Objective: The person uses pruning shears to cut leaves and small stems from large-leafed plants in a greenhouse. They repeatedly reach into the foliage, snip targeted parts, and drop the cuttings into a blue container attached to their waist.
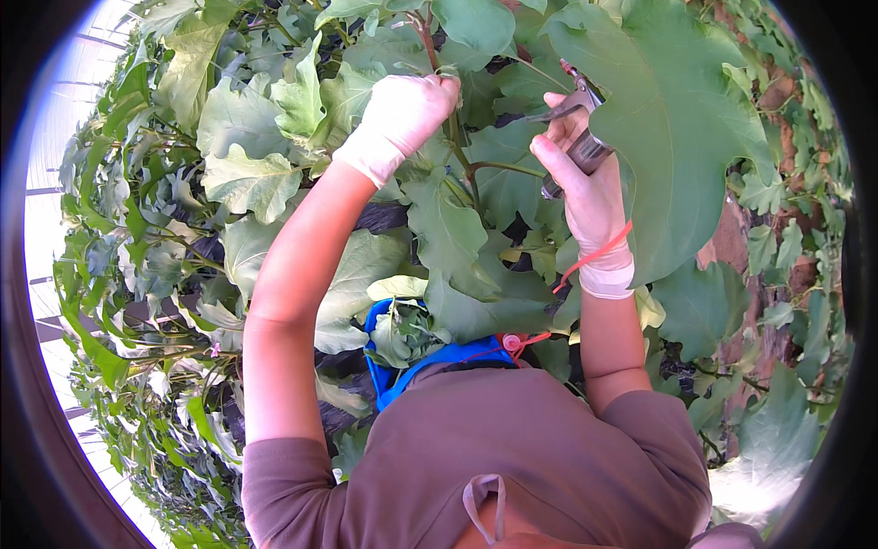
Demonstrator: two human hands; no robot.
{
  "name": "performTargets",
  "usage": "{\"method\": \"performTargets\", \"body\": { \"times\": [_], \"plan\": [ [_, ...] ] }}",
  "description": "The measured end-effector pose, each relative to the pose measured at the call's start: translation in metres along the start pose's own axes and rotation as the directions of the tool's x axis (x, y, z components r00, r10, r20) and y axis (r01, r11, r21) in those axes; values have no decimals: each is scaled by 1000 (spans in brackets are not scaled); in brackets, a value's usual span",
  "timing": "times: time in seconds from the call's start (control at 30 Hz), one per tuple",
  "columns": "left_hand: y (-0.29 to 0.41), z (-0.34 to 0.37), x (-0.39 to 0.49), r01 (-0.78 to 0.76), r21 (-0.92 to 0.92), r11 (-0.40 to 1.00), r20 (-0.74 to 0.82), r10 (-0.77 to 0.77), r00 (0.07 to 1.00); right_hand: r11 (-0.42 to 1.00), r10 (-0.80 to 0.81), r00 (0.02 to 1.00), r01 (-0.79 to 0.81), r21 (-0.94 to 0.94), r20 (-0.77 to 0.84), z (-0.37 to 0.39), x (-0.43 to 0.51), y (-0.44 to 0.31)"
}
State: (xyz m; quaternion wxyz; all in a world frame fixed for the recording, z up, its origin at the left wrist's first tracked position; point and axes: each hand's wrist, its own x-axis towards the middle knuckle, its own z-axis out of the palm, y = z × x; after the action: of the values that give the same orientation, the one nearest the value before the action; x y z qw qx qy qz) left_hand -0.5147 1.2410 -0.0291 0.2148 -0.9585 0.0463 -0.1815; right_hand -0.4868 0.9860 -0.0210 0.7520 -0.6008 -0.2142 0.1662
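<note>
My left hand (410, 113), in a thin white glove, is closed at the upright stem (454, 130) of a broad-leaved plant that looks like eggplant. Pale, stringy bits show at its fingertips; exactly what they pinch is hidden. To the right of the stem, my gloved right hand (595, 189) holds a metal hand tool (583, 147), seemingly pruning shears, with the jaws pointing up and left. A red band (595, 255) circles that wrist. One large leaf (675, 130) covers part of the tool and hand.
At my waist sits a blue container (384, 384) with loose green leaves (405, 336) in it. Red cord (531, 340) lies by its right rim. Dense foliage surrounds both arms, with a small purple flower (215, 349) at left. Brown soil (727, 237) shows at right.
</note>
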Motion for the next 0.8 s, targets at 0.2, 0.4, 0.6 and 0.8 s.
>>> {"method": "performTargets", "body": {
  "times": [0.2, 0.4, 0.6, 0.8],
  "plan": [
    [21, -54, -26, 169, -986, -11, 127, -712, 690, 962, -10, 994, 39, 269, -107, 24, 20, 13],
    [43, -130, -171, 698, -707, 110, 687, 341, 642, 968, -83, 987, 113, 222, -139, 30, 46, 33],
    [25, -123, -227, 777, -609, 160, 791, 49, 610, 964, -247, 966, 252, 87, -73, 70, 113, 41],
    [13, -40, -153, 340, -822, -457, 552, -491, 674, 971, -239, 959, 237, 31, 152, 109, 103, 36]
  ]
}}
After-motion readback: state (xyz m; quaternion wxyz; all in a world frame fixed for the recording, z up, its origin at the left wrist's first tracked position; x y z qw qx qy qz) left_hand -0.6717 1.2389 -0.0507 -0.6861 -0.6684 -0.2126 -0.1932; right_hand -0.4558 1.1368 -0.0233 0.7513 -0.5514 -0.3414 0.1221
